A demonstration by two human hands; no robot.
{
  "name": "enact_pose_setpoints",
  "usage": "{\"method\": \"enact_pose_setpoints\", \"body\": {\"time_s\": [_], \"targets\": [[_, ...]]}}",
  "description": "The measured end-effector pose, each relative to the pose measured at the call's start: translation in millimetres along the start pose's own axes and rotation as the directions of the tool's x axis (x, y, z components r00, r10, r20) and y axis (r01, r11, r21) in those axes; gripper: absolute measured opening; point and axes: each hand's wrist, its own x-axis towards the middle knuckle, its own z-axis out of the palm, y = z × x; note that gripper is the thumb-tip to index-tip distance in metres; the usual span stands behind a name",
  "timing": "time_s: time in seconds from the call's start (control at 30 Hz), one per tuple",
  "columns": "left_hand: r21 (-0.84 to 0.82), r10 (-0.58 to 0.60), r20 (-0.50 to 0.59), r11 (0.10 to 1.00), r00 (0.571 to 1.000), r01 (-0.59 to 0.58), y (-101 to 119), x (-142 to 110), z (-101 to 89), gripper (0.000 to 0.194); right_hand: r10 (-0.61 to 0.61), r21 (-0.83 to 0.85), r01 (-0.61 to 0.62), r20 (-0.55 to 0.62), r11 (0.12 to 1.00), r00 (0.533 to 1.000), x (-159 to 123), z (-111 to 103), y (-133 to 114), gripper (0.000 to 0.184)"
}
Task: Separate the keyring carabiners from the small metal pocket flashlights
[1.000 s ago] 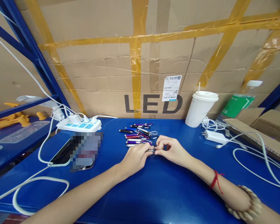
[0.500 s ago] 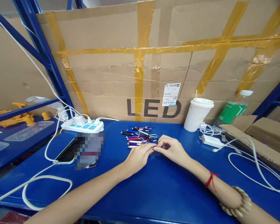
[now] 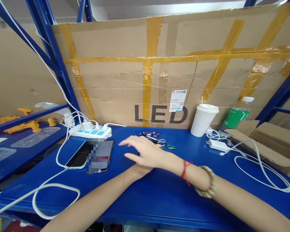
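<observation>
My right hand [image 3: 146, 151] reaches across the top of my left hand, its fingers stretched toward the left and the thumb apart, holding nothing. Beneath it only the back and wrist of my left hand [image 3: 141, 170] show; its fingers are hidden. Behind both hands lie slim pen-shaped keychains [image 3: 148, 134] with metal clips, most of the group covered by my right hand. A green carabiner clip [image 3: 170, 147] pokes out just right of the hands; what it is attached to cannot be seen.
On the left, two phones [image 3: 103, 156] lie beside a power strip [image 3: 96, 131] with looping white cables. To the right stand a white lidded cup [image 3: 203, 120], a green-labelled bottle [image 3: 235, 117], a charger [image 3: 218, 145] and an open carton [image 3: 275, 148]. A large cardboard sheet [image 3: 120, 83] rises behind.
My right hand has left the pinch at my left fingertips and swung left over my left hand, fingers opening. The green clip has come into sight. The camera view has shifted slightly.
</observation>
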Motion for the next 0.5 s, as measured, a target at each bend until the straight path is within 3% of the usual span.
{"method": "enact_pose_setpoints", "body": {"time_s": [0.1,0.27,0.37,0.5], "targets": [[-0.046,0.025,0.082,0.999,0.996,-0.021,-2,0,1.0,0.028,-0.082,0.088,0.074,0.088,0.993,0.993,45,36,-12,0.051],[0.011,-0.015,0.150,1.000,0.989,0.014,3,-1,-6.2,0.025,-0.089,0.148,0.051,0.263,0.988,0.961,98,91,-23,0.068],[0.039,0.005,0.239,0.999,0.971,-0.015,5,0,-10.1,0.026,-0.110,0.174,0.049,0.360,0.984,0.926,113,110,-29,0.071],[0.053,0.013,0.315,0.998,0.949,-0.032,5,0,-11.5,0.026,-0.085,0.182,0.008,0.417,0.983,0.905,119,116,-31,0.069]]}}
